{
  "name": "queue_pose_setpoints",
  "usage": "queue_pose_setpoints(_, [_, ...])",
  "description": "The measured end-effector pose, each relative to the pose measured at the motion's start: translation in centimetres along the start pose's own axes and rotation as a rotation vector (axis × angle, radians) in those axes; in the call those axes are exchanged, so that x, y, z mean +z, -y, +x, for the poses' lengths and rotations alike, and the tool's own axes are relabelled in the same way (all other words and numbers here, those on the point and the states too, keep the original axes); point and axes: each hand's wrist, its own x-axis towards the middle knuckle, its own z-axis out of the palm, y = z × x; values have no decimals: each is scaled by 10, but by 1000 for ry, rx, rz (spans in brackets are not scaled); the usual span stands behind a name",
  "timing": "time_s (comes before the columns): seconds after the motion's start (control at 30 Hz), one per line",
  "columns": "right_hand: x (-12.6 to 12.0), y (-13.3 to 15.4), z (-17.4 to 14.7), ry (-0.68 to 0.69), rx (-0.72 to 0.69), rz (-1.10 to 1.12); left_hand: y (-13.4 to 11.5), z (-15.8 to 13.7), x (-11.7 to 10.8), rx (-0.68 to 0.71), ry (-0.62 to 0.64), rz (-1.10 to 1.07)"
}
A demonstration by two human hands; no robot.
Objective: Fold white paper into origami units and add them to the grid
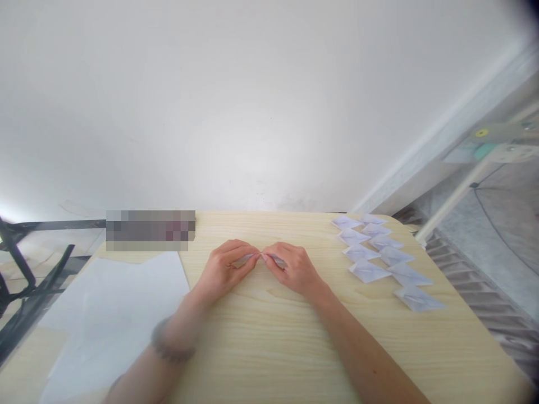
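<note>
Between my two hands is a small piece of folded white paper (246,258), mostly hidden by the fingers. My left hand (229,266) pinches it from the left, thumb against fingertips. From the other side my right hand (290,266) pinches it too, and the fingertips of both hands nearly meet over the middle of the table. Off to the right lie several folded paper shapes (369,270), pointed at both ends and set in two slanting rows. White paper sheets (122,303) lie flat left of my left hand, partly behind that forearm.
The pale wooden table (261,348) ends at a white wall (261,112). A blurred-out object (149,227) sits at its back left. Black metal bars (17,258) stand past the left edge; a pale pole (455,196) rises beyond the right.
</note>
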Motion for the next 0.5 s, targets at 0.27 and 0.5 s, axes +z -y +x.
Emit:
queue_pose_setpoints(0.27, [0,0,-1,0,-6,15,-5,1,-1,-77,45,-59])
queue_pose_setpoints(0.5, [1,-2,0,-72,71,103,-4,2,0,-126,25,-47])
